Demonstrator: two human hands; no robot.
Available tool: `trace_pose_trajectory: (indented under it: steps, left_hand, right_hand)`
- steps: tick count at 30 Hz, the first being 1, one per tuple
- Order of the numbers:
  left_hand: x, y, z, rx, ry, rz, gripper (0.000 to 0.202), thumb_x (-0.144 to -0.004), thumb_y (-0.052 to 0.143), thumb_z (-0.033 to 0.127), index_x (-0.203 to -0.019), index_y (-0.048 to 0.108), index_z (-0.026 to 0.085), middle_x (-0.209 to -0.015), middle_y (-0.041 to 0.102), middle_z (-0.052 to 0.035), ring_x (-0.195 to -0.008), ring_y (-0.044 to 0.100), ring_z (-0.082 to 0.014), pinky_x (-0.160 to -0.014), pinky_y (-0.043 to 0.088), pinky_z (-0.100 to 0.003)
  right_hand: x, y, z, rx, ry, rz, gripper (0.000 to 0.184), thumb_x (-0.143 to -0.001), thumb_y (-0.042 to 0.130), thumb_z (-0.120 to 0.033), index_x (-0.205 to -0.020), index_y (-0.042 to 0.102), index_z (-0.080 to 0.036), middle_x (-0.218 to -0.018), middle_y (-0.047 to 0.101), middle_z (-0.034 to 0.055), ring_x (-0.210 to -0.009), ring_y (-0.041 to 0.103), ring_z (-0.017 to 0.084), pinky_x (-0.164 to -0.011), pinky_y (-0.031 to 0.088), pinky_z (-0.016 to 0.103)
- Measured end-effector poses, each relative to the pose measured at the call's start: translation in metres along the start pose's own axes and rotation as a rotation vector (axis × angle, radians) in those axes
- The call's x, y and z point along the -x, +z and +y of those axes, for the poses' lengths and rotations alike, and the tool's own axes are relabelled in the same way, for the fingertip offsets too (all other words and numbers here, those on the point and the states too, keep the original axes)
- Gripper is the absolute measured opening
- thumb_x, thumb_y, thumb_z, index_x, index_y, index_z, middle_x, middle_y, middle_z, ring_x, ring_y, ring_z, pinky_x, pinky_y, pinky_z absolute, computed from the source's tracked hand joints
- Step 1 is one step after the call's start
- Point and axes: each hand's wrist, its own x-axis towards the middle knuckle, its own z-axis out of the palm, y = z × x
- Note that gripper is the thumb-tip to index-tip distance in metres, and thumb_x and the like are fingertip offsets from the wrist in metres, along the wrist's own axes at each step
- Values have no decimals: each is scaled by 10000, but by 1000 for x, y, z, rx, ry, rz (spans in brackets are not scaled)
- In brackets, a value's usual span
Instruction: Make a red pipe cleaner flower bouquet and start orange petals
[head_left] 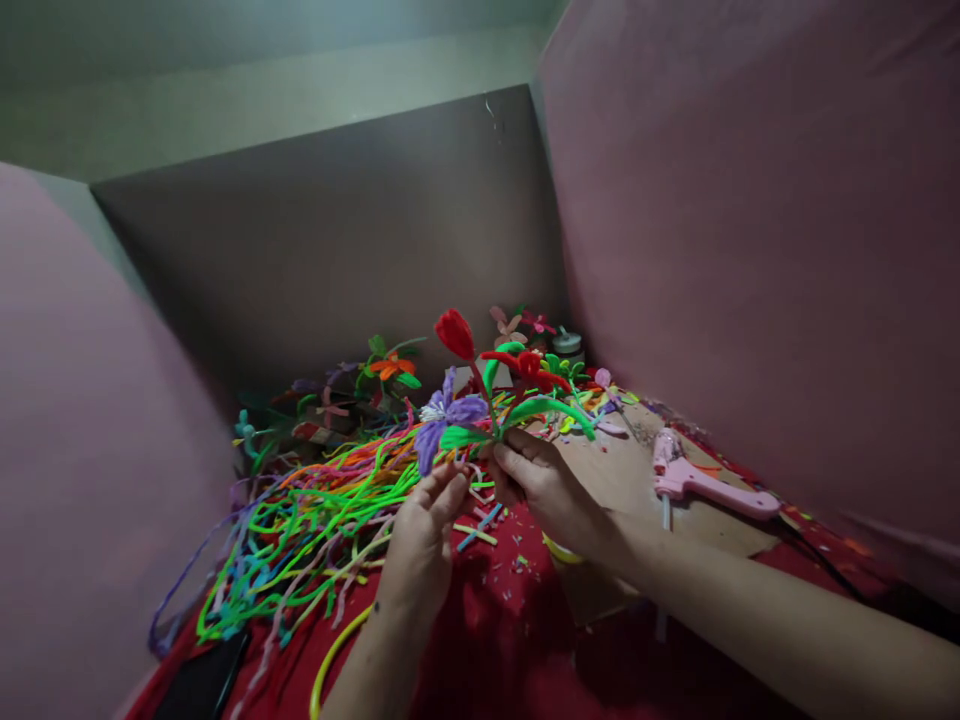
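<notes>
My right hand is closed round the lower stems of a small bunch of pipe-cleaner flowers, held up over the table. In the bunch are a red tulip-shaped flower on a dark red stem, a red open flower, and long green leaves. A purple flower with a pale centre faces left at the bunch's left side. Just below it, my left hand is closed with thumb and fingertips pinched; what lies between them is too small to make out.
Loose pipe cleaners in many colours spread across the left. A pink glue gun rests on a cardboard sheet at right. Finished flowers stand at the back. A dark phone-like object and yellow ring lie near front left.
</notes>
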Motion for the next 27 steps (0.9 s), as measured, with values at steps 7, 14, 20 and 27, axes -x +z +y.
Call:
trace_pose_trajectory:
  steps: [7,14,20,27]
  left_hand:
    - [8,14,-14,-137,17,-147,277,-677,739,322,-919,705,190,-917,689,-15,-890,581,-147,-765,430,-222]
    - [13,19,-11,-197,51,-122,175,-639,728,287,-745,704,151,-615,597,21,-600,507,-115,-597,408,-229]
    - [4,4,-18,-333,134,-47,103,-654,681,255,-701,667,165,-619,587,32,-588,480,-103,-592,392,-216]
    - [6,5,-16,-351,149,-69,154,-602,691,285,-668,682,146,-546,545,27,-534,441,-107,-525,365,-224]
  right_hand:
    - [-3,-12,22,-123,51,66,264,-759,629,-429,-793,679,-172,-790,638,19,-796,567,157,-837,417,311]
    - [5,-9,18,-47,120,-99,254,-780,614,-412,-676,653,-184,-675,587,-2,-705,533,142,-716,421,281]
    - [-1,-26,16,-171,151,-17,177,-642,697,-326,-709,636,-174,-660,595,-1,-654,528,131,-625,414,264]
    - [-2,-71,-45,130,-18,389,63,-691,616,-193,-723,661,-161,-617,546,3,-536,432,95,-509,322,253]
